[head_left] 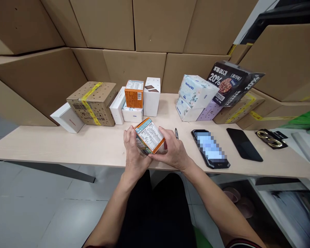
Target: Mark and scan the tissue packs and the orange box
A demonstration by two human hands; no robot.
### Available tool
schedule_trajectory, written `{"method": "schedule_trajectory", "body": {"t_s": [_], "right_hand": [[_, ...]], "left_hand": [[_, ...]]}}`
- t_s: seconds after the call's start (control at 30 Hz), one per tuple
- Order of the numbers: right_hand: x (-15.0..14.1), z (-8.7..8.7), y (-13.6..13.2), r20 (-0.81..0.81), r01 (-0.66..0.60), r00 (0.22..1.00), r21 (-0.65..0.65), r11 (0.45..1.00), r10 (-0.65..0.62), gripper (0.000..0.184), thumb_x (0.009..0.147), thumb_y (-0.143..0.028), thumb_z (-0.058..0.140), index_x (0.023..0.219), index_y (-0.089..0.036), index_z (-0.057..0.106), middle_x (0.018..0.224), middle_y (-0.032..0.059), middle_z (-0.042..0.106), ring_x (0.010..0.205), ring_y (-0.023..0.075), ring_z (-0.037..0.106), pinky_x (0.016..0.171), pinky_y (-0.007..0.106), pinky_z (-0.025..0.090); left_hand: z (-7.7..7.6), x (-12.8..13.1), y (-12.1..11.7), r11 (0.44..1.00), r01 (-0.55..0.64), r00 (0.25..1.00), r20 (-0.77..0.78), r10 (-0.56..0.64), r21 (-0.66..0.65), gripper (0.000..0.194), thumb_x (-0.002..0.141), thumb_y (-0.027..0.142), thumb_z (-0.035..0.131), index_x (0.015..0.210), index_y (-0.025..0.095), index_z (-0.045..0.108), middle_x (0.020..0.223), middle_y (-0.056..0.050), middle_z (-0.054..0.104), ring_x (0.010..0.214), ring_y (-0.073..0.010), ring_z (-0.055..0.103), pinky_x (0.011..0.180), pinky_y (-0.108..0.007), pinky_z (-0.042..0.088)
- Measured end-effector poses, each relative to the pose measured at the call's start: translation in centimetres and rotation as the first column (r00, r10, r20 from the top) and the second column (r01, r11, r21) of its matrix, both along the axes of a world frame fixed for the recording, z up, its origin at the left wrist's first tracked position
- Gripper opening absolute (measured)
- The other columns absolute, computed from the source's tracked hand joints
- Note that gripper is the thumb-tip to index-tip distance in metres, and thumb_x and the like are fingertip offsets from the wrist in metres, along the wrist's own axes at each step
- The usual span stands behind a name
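Orange-edged box [150, 138] sat between both hands just above the near edge of the desk [67, 146], tilted so its white printed label faced up toward the camera. The left hand [133, 151] cupped it from the left and underneath, fingers curled against its side with the thumb up by the top corner. The right hand [172, 150] pinched its right side and lower edge, thumb along the front. Both hands were closed on the box.

Close behind the hands stood a cluster of small packages: a second orange box [134, 93] resting on a low white box [132, 114], a taller white carton [152, 96] to its right and a slim white box [118, 106] to its left. Further left lay a brown perforated carton with yellow tape [93, 102] and a flat white box [67, 118] leaning beside it. A pen [176, 133] lay just beside the right hand. To the right of that lay a phone with a lit screen [210, 148], then a dark phone [244, 144], well apart from the held box. Behind them stood stacked tissue packs [195, 96], a black food box marked 20% [231, 82] propped at a slant, and a taped flat carton [239, 108]. Gold-handled scissors in a black case [271, 138] lay at the far right. Large cardboard cartons [134, 65] walled the back of the desk. Nothing lay between the hands and the box.
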State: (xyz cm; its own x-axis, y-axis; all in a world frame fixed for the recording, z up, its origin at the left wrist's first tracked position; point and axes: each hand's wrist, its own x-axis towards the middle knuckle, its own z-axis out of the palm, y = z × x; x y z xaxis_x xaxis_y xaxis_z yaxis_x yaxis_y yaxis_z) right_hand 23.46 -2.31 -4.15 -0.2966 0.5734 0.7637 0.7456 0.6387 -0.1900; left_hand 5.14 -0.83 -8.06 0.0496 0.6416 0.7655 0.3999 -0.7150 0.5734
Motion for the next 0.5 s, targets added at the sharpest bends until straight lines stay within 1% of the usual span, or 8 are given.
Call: {"method": "schedule_trajectory", "body": {"t_s": [0.07,0.1,0.17,0.23,0.3,0.33,0.4,0.5], "right_hand": [[-0.1,-0.1,0.0,-0.041,-0.019,0.999,-0.014,1.000,0.018,0.095,0.085,-0.056,0.071,0.158,-0.018,0.024,0.128,0.0199,0.063,0.106,0.0291,0.069,0.064,0.037,0.066],[-0.1,-0.2,0.0,-0.073,-0.034,0.997,-0.020,0.999,0.033,0.093,0.086,-0.049,0.072,0.159,-0.019,0.023,0.130,0.0198,0.061,0.108,0.0292,0.068,0.067,0.038,0.066],[0.0,-0.2,0.1,-0.136,-0.058,0.989,-0.022,0.998,0.054,0.092,0.084,-0.034,0.072,0.159,-0.020,0.022,0.134,0.0198,0.057,0.115,0.0303,0.065,0.070,0.038,0.067],[0.2,-0.2,0.2,-0.176,-0.068,0.982,-0.020,0.998,0.063,0.092,0.081,-0.025,0.071,0.159,-0.021,0.021,0.137,0.0201,0.054,0.122,0.0318,0.061,0.071,0.039,0.067],[0.4,-0.1,0.3,-0.186,-0.069,0.980,-0.012,0.998,0.066,0.093,0.080,-0.021,0.069,0.160,-0.021,0.021,0.140,0.0205,0.052,0.128,0.0333,0.058,0.075,0.041,0.067],[0.4,-0.1,0.4,-0.182,-0.068,0.981,-0.004,0.998,0.066,0.093,0.080,-0.019,0.068,0.160,-0.021,0.021,0.141,0.0207,0.052,0.130,0.0339,0.056,0.079,0.043,0.067],[0.5,-0.1,0.5,-0.161,-0.065,0.985,0.022,0.998,0.068,0.093,0.079,-0.017,0.067,0.160,-0.020,0.021,0.143,0.0211,0.051,0.134,0.0348,0.054,0.090,0.048,0.065],[0.7,-0.1,0.6,-0.110,-0.045,0.993,0.067,0.997,0.052,0.093,0.078,-0.012,0.063,0.160,-0.019,0.021,0.145,0.0207,0.051,0.138,0.0353,0.051,0.106,0.056,0.055]], "left_hand": [[0.1,0.0,-0.1,0.999,0.041,0.999,-0.026,-0.040,0.021,0.128,0.069,0.040,0.091,0.163,0.037,0.006,0.167,-0.016,0.018,0.157,-0.0398,0.020,0.126,-0.066,0.017],[0.2,0.1,-0.1,0.997,0.074,0.997,-0.015,-0.074,-0.004,0.127,0.070,0.036,0.090,0.163,0.037,0.003,0.168,-0.015,0.016,0.158,-0.0392,0.017,0.127,-0.065,0.018],[0.5,0.0,-0.3,0.981,0.164,0.986,0.059,-0.158,-0.107,0.123,0.075,0.032,0.086,0.163,0.038,0.000,0.167,-0.014,0.016,0.159,-0.0368,0.016,0.127,-0.062,0.020],[0.8,-0.2,-0.5,0.941,0.271,0.957,0.164,-0.241,-0.200,0.115,0.080,0.029,0.080,0.162,0.040,0.001,0.165,-0.011,0.022,0.157,-0.0333,0.021,0.127,-0.059,0.023],[1.1,-0.4,-0.6,0.906,0.350,0.921,0.262,-0.287,-0.239,0.106,0.083,0.028,0.075,0.162,0.042,0.006,0.160,-0.009,0.031,0.155,-0.0306,0.028,0.127,-0.058,0.024],[1.2,-0.5,-0.6,0.898,0.367,0.909,0.300,-0.289,-0.245,0.102,0.083,0.027,0.074,0.162,0.043,0.010,0.157,-0.008,0.034,0.153,-0.0300,0.030,0.127,-0.057,0.025],[1.2,-0.7,-0.6,0.897,0.369,0.897,0.347,-0.274,-0.245,0.097,0.082,0.026,0.073,0.161,0.041,0.019,0.153,-0.008,0.039,0.150,-0.0298,0.034,0.126,-0.057,0.025],[1.0,-0.8,-0.5,0.898,0.359,0.894,0.371,-0.251,-0.256,0.092,0.081,0.025,0.074,0.160,0.037,0.027,0.146,-0.009,0.044,0.144,-0.0299,0.041,0.125,-0.055,0.029]]}}
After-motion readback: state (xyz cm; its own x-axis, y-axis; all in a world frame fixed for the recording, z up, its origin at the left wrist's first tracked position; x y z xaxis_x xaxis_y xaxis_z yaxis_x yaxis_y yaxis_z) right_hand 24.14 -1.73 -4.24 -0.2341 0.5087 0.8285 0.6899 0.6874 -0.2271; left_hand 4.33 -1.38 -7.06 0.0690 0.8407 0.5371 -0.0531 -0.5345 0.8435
